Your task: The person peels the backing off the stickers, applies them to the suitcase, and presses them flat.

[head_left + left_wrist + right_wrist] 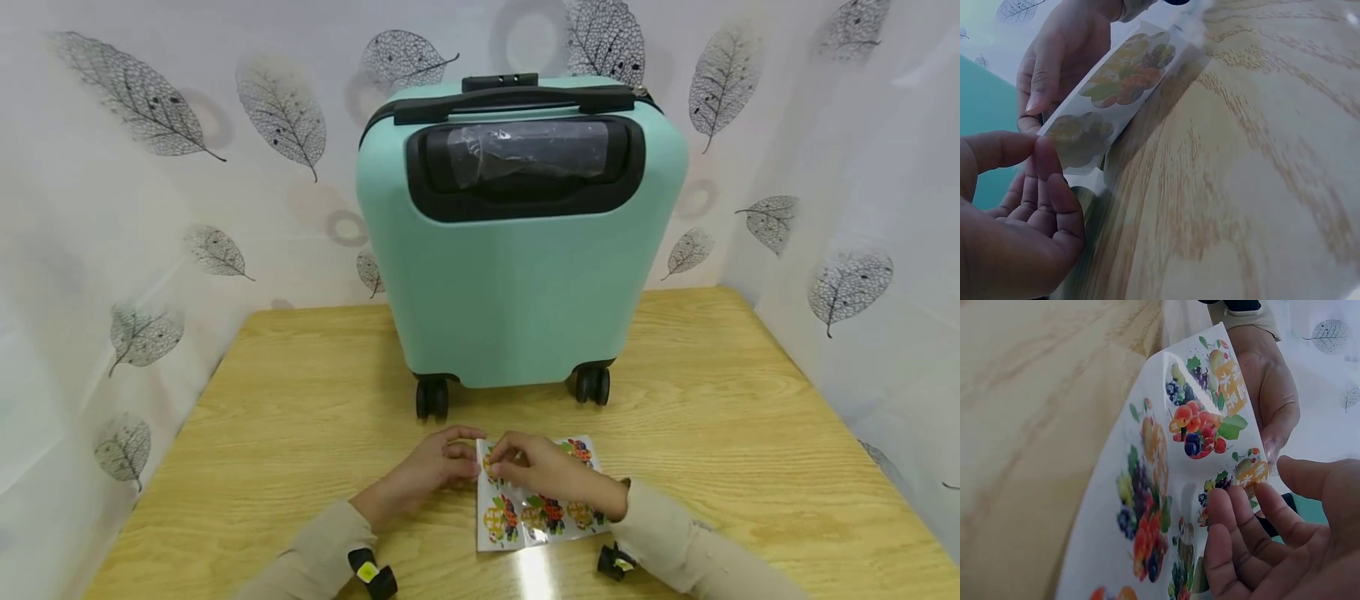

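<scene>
A white sticker sheet point(510, 537) printed with several fruit pictures lies in front of the suitcase, partly under my right hand. My left hand point(438, 462) pinches its left edge; in the left wrist view, the thumb and index fingertip of this hand point(1029, 206) meet at the sheet's point(1094, 103) corner. Over the upper left sticker is my right hand point(551, 471), its fingers bent. From the right wrist, a gap shows between the right hand's point(1291, 531) thumb and its fingertips, which are right at the sheet's point(1175, 481) printed face.
A mint green suitcase point(517, 292) with black wheels and handle stands upright on the wooden table point(300, 392), just beyond the hands. Leaf-patterned sheeting point(300, 225) hangs behind and along both sides. Each sleeve carries a black wrist strap point(372, 575).
</scene>
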